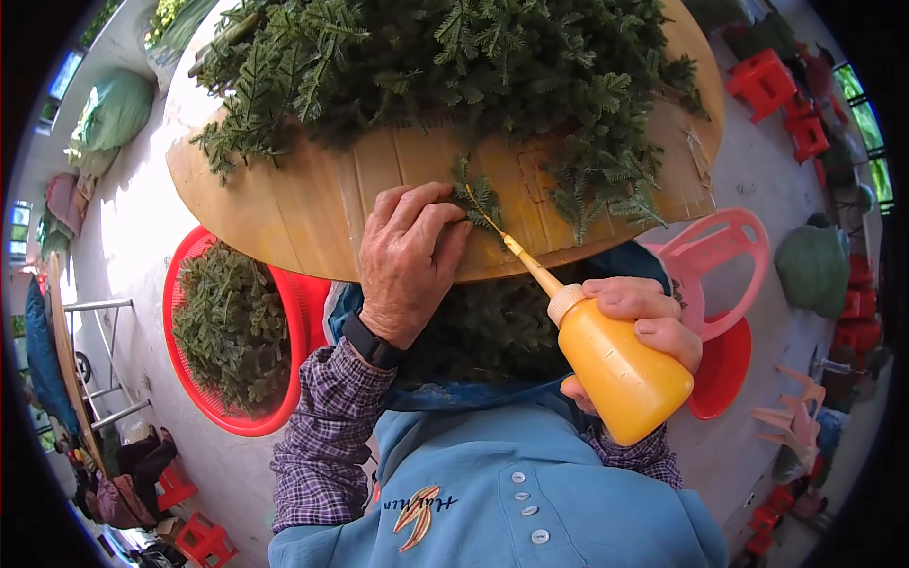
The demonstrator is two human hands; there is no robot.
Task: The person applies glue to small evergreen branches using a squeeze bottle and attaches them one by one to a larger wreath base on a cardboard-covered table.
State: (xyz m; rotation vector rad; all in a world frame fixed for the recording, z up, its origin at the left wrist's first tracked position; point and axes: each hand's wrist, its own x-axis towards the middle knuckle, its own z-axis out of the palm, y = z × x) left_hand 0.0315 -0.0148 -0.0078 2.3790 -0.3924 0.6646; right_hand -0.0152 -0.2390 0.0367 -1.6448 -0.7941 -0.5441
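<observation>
My left hand (409, 254) is closed at the near edge of a round, cardboard-covered table (284, 204). Its fingertips pinch the base of a small green fir sprig (481, 194). Wrapped round a soft squeeze bottle (620, 369) full of yellow-orange liquid is my right hand (653, 317). The bottle tilts so that its long thin nozzle (532, 265) points up and left, its tip over the sprig. A yellow streak shows along the sprig by the tip. Whether tip and sprig touch, I cannot tell.
A large heap of fir branches (454, 66) covers the table's far part. At left stands a red mesh basket (173, 327) holding more greenery. Further sprigs lie in my lap (492, 327), under the table edge. A pink plastic chair (748, 241) stands at right; red stools (762, 83) lie beyond.
</observation>
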